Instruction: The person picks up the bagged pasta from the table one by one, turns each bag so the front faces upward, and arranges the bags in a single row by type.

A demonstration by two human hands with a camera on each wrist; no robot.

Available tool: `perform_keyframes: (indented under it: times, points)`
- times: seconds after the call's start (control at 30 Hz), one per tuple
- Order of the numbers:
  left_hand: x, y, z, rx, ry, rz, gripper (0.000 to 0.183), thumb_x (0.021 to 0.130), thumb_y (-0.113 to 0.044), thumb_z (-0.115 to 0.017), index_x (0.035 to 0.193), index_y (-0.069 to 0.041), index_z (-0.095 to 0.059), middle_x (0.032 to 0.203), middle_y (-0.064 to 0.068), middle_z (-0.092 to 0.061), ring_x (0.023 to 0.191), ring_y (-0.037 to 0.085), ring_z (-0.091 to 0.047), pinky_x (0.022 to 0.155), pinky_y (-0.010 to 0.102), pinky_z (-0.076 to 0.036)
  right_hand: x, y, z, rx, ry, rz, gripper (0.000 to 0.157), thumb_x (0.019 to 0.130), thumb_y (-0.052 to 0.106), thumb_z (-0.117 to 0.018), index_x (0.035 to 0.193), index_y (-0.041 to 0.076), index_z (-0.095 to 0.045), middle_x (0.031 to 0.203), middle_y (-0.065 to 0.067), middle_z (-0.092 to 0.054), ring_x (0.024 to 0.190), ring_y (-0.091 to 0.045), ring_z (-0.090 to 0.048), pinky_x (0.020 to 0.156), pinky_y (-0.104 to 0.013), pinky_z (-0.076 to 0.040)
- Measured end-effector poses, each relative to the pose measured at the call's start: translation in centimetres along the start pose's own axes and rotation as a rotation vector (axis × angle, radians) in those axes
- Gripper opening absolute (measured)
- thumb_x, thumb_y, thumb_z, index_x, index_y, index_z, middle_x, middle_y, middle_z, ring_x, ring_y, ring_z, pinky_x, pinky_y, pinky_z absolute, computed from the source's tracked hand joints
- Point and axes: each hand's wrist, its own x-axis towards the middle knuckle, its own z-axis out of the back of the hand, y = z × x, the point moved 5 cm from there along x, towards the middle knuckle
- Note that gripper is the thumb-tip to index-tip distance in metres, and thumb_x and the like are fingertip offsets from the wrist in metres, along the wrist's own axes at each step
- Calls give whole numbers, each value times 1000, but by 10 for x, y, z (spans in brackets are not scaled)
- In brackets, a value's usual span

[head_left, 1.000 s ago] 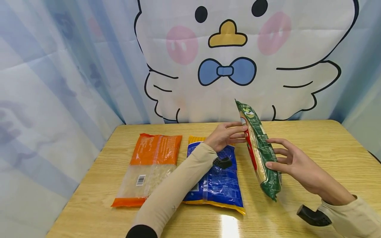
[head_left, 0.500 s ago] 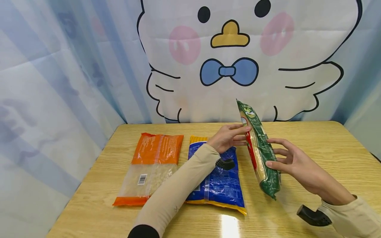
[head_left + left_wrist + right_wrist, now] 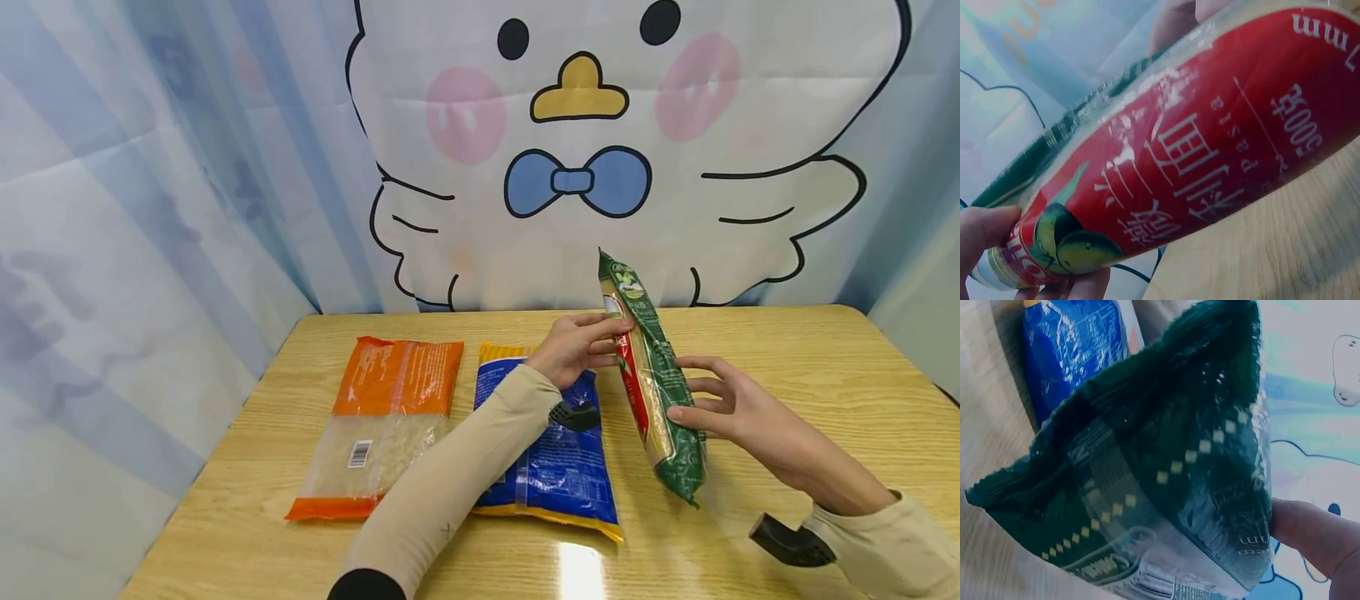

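A green and red bag of pasta (image 3: 662, 375) is held tilted above the right part of the table. My left hand (image 3: 572, 350) holds its upper left side, the thumb on the near side and fingers beneath. At the lower right side, my right hand (image 3: 750, 421) grips it between thumb and fingers. The left wrist view shows the bag's red printed face (image 3: 1210, 156); the right wrist view shows its green sealed end (image 3: 1166, 431). Under my left forearm lies a blue bag (image 3: 566, 487) with yellow ends, partly covered by the arm.
An orange bag (image 3: 397, 379) with a clear lower half and a barcode lies flat at the left of the wooden table (image 3: 810, 367). Behind the table hangs a curtain (image 3: 577, 250) with a cartoon figure on it.
The pasta bag has turned slightly, its top end shifting a little to the right. Both hands keep their hold on it. The other two bags stay in place on the table.
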Motion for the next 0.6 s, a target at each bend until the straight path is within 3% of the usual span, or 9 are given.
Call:
perform_keyframes:
  times: [0.2, 0.37, 0.6]
  points:
    - [-1, -3, -2, -15, -23, -22, 50, 90, -12, -73, 136, 0, -56, 107, 12, -73, 106, 32, -70, 89, 42, -58, -3, 5, 4, -74, -22, -17, 78, 101, 33, -60, 157, 6, -13, 152, -34, -27, 134, -55, -37, 97, -64, -47]
    - [-2, -6, -2, 0, -51, -29, 62, 90, -12, -74, 144, 2, -47, 108, 10, -72, 106, 32, -70, 90, 42, -57, -5, 9, 4, -115, -46, -1, 77, 101, 33, -59, 156, 2, -14, 150, -34, -32, 132, -52, -42, 95, -61, -50]
    - [-5, -8, -1, -11, -97, -30, 60, 87, -11, -76, 140, 2, -51, 103, 9, -73, 96, 27, -73, 87, 41, -58, -8, 16, 1, -184, -106, 14, 81, 98, 36, -63, 155, 1, -17, 150, -31, -34, 129, -51, -44, 91, -59, -53]
